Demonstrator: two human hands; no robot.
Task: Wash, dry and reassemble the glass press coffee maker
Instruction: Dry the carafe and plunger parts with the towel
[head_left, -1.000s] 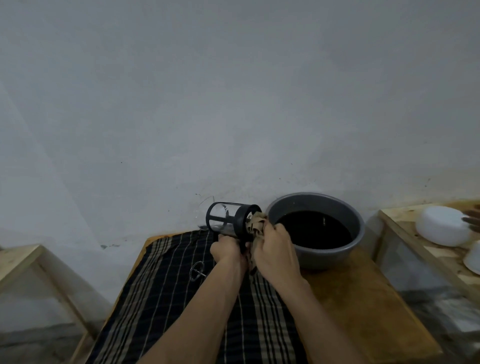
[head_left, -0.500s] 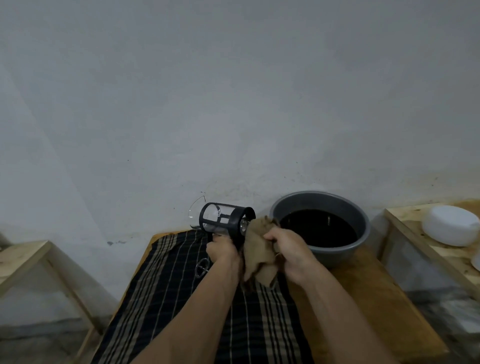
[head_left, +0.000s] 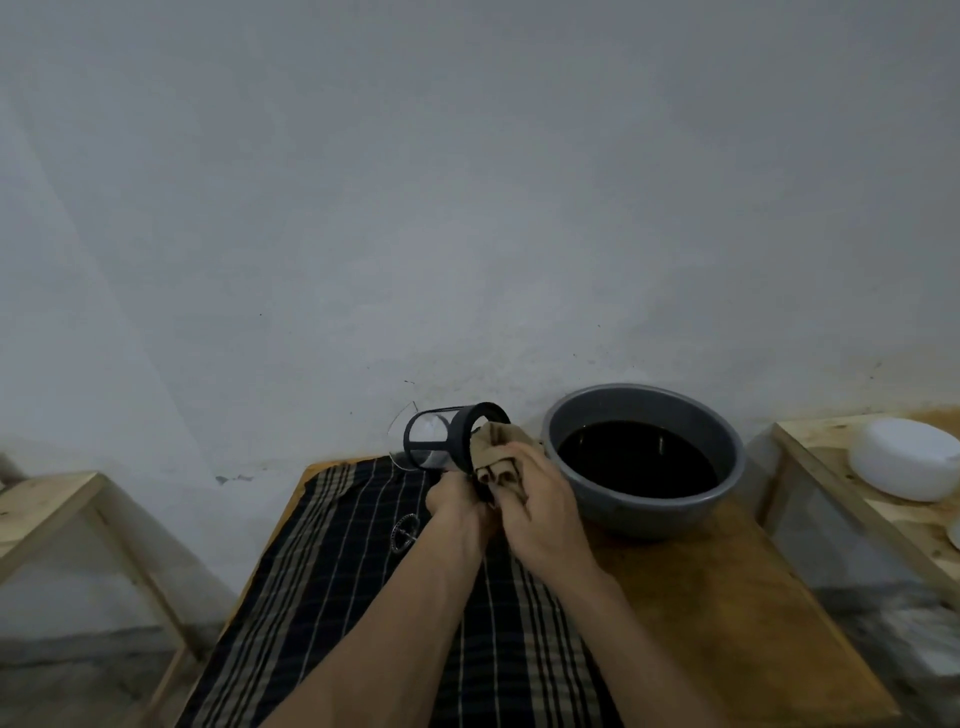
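Note:
The glass press carafe (head_left: 444, 436), clear glass in a black frame, is held on its side above the table's far edge. My left hand (head_left: 453, 501) grips it from below, by the handle as far as I can tell. My right hand (head_left: 540, 512) presses a bunched tan cloth (head_left: 496, 449) against the carafe's black rim end. A round metal filter disc (head_left: 404, 531) lies on the dark plaid cloth (head_left: 363, 597) just left of my left wrist. The carafe's handle is hidden by my hands.
A grey basin (head_left: 644, 457) of dark liquid stands right of my hands on the wooden table (head_left: 727, 623). A white bowl (head_left: 906, 457) sits upside down on a side table at right. Another wooden stand (head_left: 57, 499) is at left. The wall is close behind.
The tan cloth hung loose from my right hand half a second ago. Now it is bunched tight against the carafe's end, and the carafe has tipped slightly.

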